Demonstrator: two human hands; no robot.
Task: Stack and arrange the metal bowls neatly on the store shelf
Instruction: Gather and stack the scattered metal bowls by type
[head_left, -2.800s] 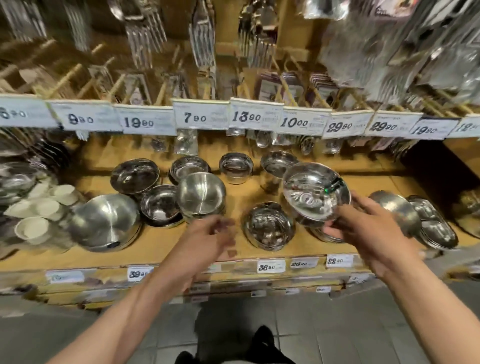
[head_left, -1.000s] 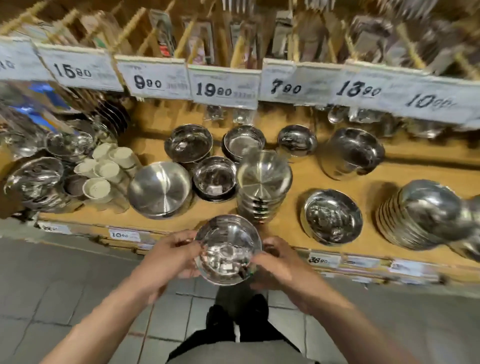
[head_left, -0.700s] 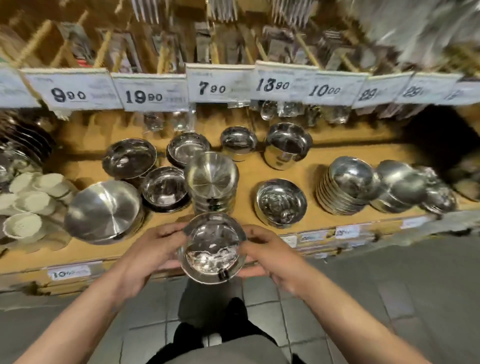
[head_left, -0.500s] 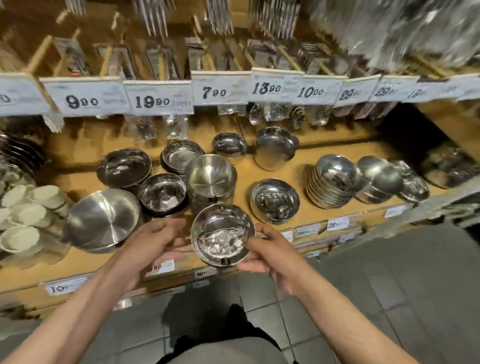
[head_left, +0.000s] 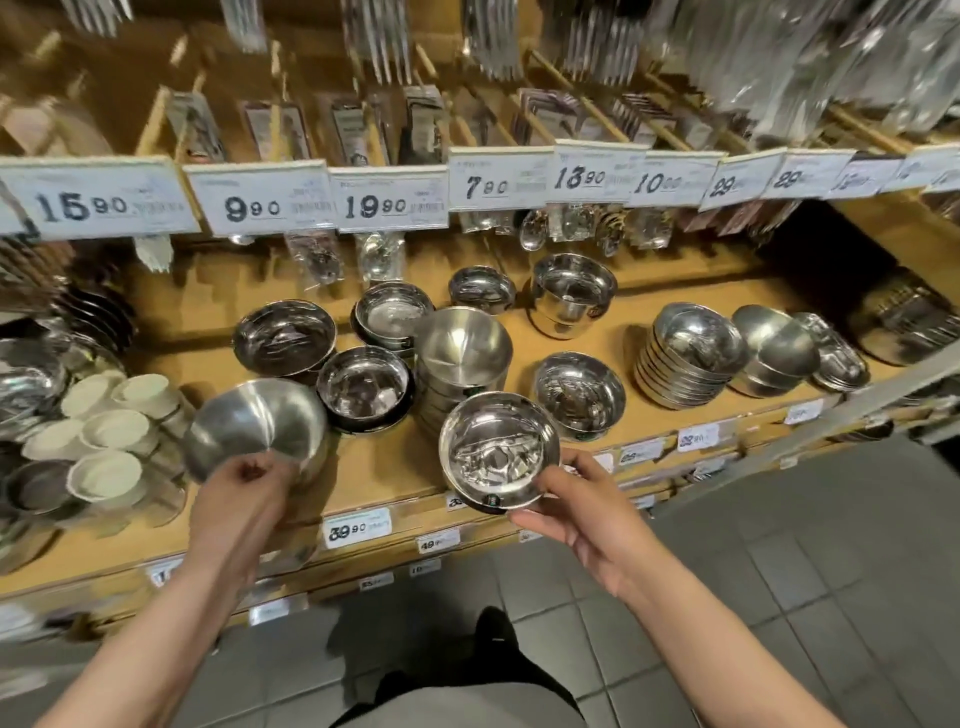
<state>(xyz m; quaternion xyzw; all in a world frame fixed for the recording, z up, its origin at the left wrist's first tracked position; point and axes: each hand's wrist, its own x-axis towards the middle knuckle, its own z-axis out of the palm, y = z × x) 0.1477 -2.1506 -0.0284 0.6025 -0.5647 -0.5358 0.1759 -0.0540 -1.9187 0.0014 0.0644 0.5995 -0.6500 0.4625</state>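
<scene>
Now our left hand (head_left: 236, 486) has let go, reaching loosely toward the large bowl (head_left: 257, 426), while our right hand (head_left: 574, 512) pinches the small bowl (head_left: 498, 449) for stacking.

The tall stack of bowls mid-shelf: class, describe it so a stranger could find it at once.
Start at the wooden shelf under the price tag reading 7.90. Just below it, at the shelf's middle, stands the tall stack of bowls, behind the shiny bowl held in the right hand. It alone is matte, deep and piled upright.
</scene>
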